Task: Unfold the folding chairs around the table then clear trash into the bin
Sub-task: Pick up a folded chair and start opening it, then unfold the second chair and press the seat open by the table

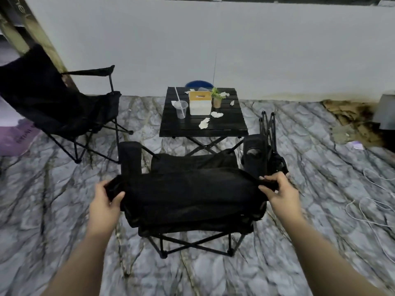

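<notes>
Near centre, before low black slatted table: left hand clamped on left top corner of half-open black fabric folding chair; backrest edge runs left-right between hands; right hand pinches right corner. Both equally near.

Chair before table; second chair left.

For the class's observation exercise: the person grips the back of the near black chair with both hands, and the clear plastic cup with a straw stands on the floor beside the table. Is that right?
Not quite. The head view shows the clear plastic cup standing on the black table, left of the tissue box, not on the floor. The rest holds: left hand and right hand both grip the near black chair.
</notes>
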Motion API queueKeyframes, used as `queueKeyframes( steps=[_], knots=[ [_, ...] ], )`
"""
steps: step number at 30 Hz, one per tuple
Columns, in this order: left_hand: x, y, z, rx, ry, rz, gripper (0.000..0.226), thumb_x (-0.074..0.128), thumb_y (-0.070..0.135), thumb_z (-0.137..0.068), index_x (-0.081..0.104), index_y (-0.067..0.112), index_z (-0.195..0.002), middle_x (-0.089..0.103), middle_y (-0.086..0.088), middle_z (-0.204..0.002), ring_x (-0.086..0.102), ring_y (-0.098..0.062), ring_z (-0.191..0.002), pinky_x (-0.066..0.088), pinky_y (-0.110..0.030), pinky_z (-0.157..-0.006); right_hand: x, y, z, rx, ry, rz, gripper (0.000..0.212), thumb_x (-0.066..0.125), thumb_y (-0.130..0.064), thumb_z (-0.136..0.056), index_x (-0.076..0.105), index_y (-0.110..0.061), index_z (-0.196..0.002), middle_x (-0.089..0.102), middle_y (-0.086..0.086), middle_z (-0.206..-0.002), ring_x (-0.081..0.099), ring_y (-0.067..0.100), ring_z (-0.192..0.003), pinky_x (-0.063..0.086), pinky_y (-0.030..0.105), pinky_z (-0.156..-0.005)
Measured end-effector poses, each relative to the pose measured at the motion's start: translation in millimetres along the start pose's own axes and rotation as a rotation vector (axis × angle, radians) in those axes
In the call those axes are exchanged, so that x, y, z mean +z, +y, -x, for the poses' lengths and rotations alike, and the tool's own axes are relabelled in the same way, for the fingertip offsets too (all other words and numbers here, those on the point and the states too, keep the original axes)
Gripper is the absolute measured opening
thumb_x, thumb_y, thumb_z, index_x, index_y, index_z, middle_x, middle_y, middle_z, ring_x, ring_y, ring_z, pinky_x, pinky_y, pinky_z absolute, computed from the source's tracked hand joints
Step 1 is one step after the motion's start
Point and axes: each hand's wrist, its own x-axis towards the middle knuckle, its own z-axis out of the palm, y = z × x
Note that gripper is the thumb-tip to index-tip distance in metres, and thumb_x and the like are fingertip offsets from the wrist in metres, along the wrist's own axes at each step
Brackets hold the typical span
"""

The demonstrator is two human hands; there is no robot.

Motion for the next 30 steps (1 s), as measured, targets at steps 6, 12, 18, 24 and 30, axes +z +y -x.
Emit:
queueKeyframes(
  steps=[6, 12, 18, 24, 30],
  knots=[
    [-15, -37, 42, -0.047, -0.194, -0.200, 0.037, 0.066, 0.012, -0.082, 0.039, 0.037, -0.082, 0.057, 0.014, -0.075, 0.061, -0.019, -0.071, 0.047, -0.034, -0.055, -3, 43, 70, 0.164, -0.184, 0.125, 0.042, 0.071, -0.006, -0.079, 0.046, -0.040, -0.081, 0.060, -0.012, -0.083, 0.058, 0.010, -0.080, 0.043, 0.023, -0.063],
    [-33, -37, 65, -0.019, -0.262, -0.138, 0.028, 0.064, 0.005, -0.082, 0.049, 0.027, -0.089, 0.061, 0.003, -0.083, 0.059, -0.020, -0.077, 0.045, -0.038, -0.066, -4, 47, 97, 0.283, -0.155, 0.085, 0.029, 0.068, -0.007, -0.081, 0.054, -0.030, -0.072, 0.064, 0.004, -0.079, 0.060, 0.024, -0.080, 0.045, 0.037, -0.066],
    [-53, -42, 79, -0.050, -0.322, -0.075, 0.021, 0.062, 0.002, -0.084, 0.048, 0.016, -0.093, 0.061, -0.002, -0.088, 0.059, -0.021, -0.081, 0.046, -0.036, -0.067, -5, 42, 116, 0.269, -0.192, 0.141, 0.026, 0.070, -0.011, -0.081, 0.052, -0.027, -0.072, 0.063, 0.004, -0.076, 0.058, 0.018, -0.071, 0.042, 0.033, -0.058],
    [-63, -33, 71, -0.076, -0.539, -0.118, 0.029, 0.060, -0.001, -0.084, 0.051, 0.026, -0.080, 0.061, 0.000, -0.087, 0.059, -0.020, -0.080, 0.044, -0.031, -0.065, -12, 41, 122, 0.369, -0.251, 0.057, 0.017, 0.066, -0.003, -0.082, 0.056, -0.017, -0.081, 0.064, 0.012, -0.084, 0.059, 0.029, -0.084, 0.042, 0.036, -0.069],
    [-48, 1, 58, -0.069, -0.678, -0.310, 0.027, 0.074, 0.043, -0.072, 0.054, 0.027, -0.081, 0.060, 0.007, -0.087, 0.058, -0.011, -0.077, 0.042, -0.027, -0.059, -23, 26, 131, 0.410, -0.224, -0.129, 0.016, 0.069, -0.010, -0.082, 0.061, -0.020, -0.093, 0.060, -0.001, -0.084, 0.055, 0.010, -0.075, 0.044, 0.012, -0.057]
  ],
)
